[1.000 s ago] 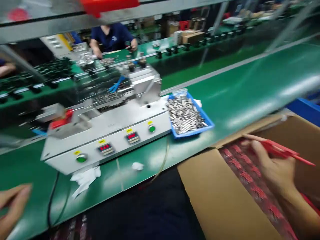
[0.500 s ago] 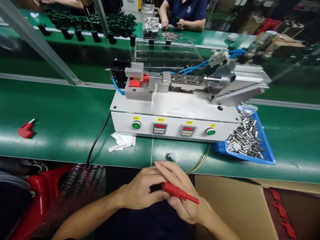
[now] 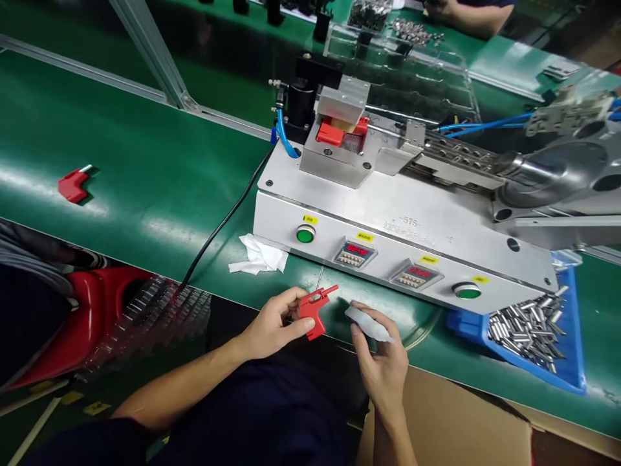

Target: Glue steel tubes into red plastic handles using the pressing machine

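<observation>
My left hand (image 3: 274, 327) pinches a red gun-shaped plastic part (image 3: 313, 317) by its grip, its thin barrel pointing up and to the right. In my right hand (image 3: 385, 359) is a small whitish pad-like piece (image 3: 369, 323), gripped between thumb and fingers at the bench edge; its exact kind I cannot make out. A short gap separates the two hands. Beyond them stands a metal bench press (image 3: 388, 200) with green buttons and red displays. Another red part (image 3: 342, 133) sits in its fixture, under a metal block.
A blue bin (image 3: 577, 343) of metal pins stands right of the machine. Crumpled white tissue (image 3: 262, 254) lies by its front left corner. A red part with a metal tip (image 3: 74, 184) rests on the left bench. A cardboard box (image 3: 451, 421) is below right. Across, a person's arm (image 3: 475, 18) shows.
My hands have moved apart. The red part now points up in my left hand, while my right hand has picked up the whitish piece from the bench. The view has shifted and tilted.
</observation>
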`<action>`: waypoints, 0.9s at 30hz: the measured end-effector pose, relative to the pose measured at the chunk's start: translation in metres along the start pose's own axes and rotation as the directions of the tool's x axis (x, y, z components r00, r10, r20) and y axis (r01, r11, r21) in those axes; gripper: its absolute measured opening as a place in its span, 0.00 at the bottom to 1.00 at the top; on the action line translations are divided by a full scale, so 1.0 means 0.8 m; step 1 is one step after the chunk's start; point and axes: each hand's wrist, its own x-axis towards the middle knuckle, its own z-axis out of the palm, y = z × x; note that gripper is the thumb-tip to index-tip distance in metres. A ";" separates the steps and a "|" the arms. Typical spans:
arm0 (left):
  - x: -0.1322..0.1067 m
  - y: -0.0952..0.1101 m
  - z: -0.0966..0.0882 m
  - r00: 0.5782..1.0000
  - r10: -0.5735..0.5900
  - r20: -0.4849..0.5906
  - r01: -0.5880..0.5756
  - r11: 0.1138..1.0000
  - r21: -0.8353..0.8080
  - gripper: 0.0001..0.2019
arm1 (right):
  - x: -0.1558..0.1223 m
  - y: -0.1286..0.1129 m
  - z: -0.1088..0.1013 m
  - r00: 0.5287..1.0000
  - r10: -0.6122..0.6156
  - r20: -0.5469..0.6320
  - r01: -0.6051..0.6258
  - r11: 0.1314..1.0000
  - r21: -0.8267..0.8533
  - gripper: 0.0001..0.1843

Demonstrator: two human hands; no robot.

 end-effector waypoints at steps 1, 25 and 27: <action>-0.001 0.000 -0.001 1.000 -0.001 0.004 0.001 1.000 0.010 0.22 | 0.001 -0.004 -0.002 1.000 0.014 0.016 -0.014 1.000 0.027 0.09; -0.005 -0.007 -0.003 0.998 0.054 0.011 -0.054 0.995 0.080 0.11 | 0.013 -0.035 -0.012 0.999 -0.002 -0.037 0.002 1.000 -0.011 0.09; -0.004 -0.006 -0.003 0.998 0.055 0.015 -0.056 0.996 0.076 0.11 | 0.014 -0.034 -0.012 1.000 0.000 -0.029 -0.001 1.000 -0.017 0.10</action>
